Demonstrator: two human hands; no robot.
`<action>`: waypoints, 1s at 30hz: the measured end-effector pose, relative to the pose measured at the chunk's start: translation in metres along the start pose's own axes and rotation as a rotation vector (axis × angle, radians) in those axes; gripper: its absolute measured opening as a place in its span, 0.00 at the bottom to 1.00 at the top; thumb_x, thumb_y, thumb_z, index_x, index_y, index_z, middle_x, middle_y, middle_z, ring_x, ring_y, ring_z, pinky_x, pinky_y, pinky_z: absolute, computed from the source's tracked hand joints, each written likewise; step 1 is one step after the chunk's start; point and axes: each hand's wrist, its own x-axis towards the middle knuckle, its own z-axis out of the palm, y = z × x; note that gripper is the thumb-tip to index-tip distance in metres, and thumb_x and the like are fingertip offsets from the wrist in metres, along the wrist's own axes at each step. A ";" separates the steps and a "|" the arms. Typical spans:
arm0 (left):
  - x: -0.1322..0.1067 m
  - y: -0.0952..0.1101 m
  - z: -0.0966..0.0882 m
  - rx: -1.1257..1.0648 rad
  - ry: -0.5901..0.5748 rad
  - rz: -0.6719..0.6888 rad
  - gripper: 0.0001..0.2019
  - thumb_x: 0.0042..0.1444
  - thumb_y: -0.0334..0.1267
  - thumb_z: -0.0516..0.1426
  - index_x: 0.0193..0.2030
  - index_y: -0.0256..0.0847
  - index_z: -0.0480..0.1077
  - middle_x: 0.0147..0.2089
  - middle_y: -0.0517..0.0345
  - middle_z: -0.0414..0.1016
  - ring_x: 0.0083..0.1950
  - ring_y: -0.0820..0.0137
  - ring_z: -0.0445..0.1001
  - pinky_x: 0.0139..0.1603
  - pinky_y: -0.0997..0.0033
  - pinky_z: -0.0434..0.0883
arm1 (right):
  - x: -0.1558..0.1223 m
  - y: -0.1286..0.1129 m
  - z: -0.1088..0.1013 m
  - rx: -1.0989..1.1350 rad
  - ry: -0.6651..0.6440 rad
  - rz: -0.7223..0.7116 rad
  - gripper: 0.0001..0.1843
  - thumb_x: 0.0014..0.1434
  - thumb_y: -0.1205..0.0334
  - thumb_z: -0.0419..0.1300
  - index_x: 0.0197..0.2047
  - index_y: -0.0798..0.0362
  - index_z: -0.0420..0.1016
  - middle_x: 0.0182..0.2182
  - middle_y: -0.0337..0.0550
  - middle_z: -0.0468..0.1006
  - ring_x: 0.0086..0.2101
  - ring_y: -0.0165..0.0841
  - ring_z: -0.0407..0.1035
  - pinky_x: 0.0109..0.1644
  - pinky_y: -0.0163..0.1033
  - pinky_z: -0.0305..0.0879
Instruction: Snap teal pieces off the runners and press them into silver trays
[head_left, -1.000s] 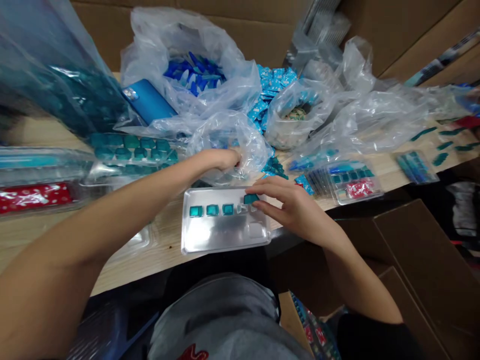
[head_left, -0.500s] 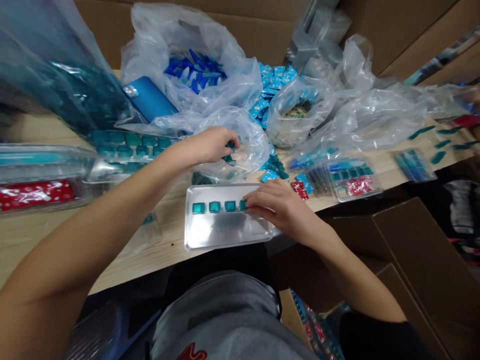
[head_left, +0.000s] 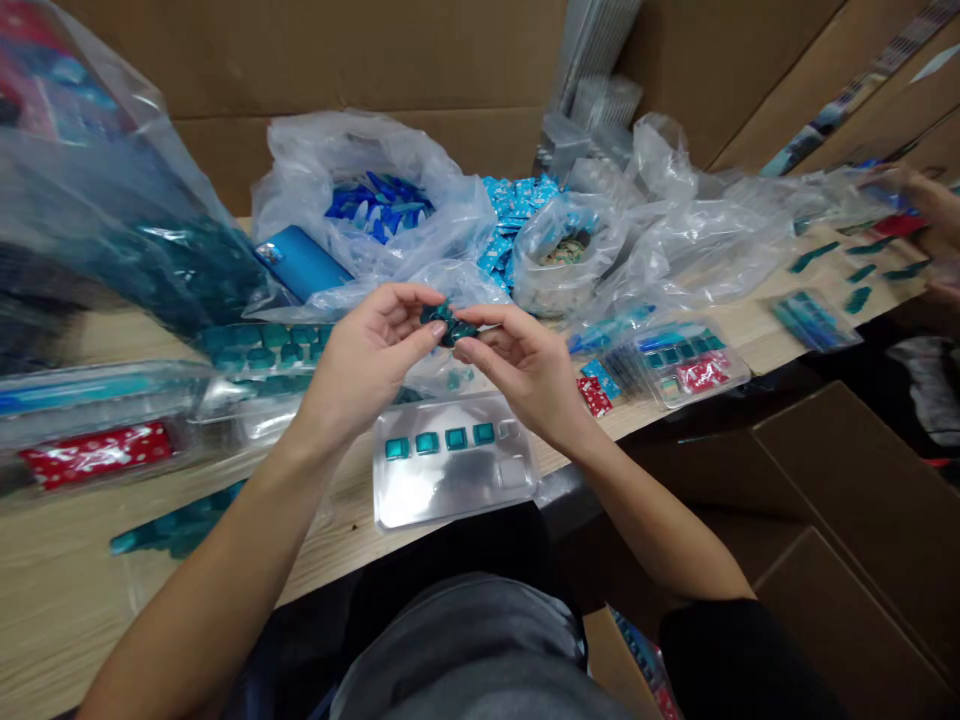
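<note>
A small clump of glossy teal plastic pieces (head_left: 448, 323), seemingly light, stiff and slippery, best taken by the edges, pinched between left hand (head_left: 367, 360) and right hand (head_left: 525, 365) above a shallow silver moulded tray (head_left: 450, 505).

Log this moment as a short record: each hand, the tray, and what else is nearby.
Left hand: fingertips on a small cluster of teal pieces
Right hand: fingertips on the same cluster, from the other side
Tray: four teal squares in a row, held above it by neither hand
Nearby: plastic bag of blue pieces, blue phone, co-worker's hand at far right
</note>
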 end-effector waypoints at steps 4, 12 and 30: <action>-0.002 -0.002 0.004 -0.231 0.000 -0.147 0.10 0.49 0.31 0.64 0.38 0.42 0.70 0.37 0.59 0.77 0.43 0.68 0.78 0.51 0.64 0.75 | 0.002 0.003 0.001 0.265 -0.021 0.137 0.17 0.56 0.51 0.65 0.44 0.52 0.73 0.40 0.42 0.81 0.35 0.30 0.78 0.46 0.40 0.77; 0.002 -0.005 0.011 -0.214 0.203 0.046 0.09 0.50 0.29 0.61 0.36 0.45 0.69 0.39 0.61 0.78 0.46 0.70 0.77 0.54 0.68 0.73 | -0.006 0.004 -0.001 0.109 0.103 -0.004 0.08 0.63 0.61 0.58 0.45 0.52 0.69 0.41 0.43 0.77 0.38 0.29 0.76 0.48 0.40 0.75; 0.025 0.009 0.011 -0.415 0.253 -0.527 0.11 0.61 0.24 0.51 0.30 0.35 0.70 0.28 0.57 0.71 0.31 0.75 0.72 0.36 0.77 0.74 | -0.008 -0.012 -0.009 0.641 0.123 0.221 0.14 0.51 0.57 0.70 0.39 0.49 0.72 0.30 0.34 0.80 0.31 0.27 0.78 0.42 0.35 0.78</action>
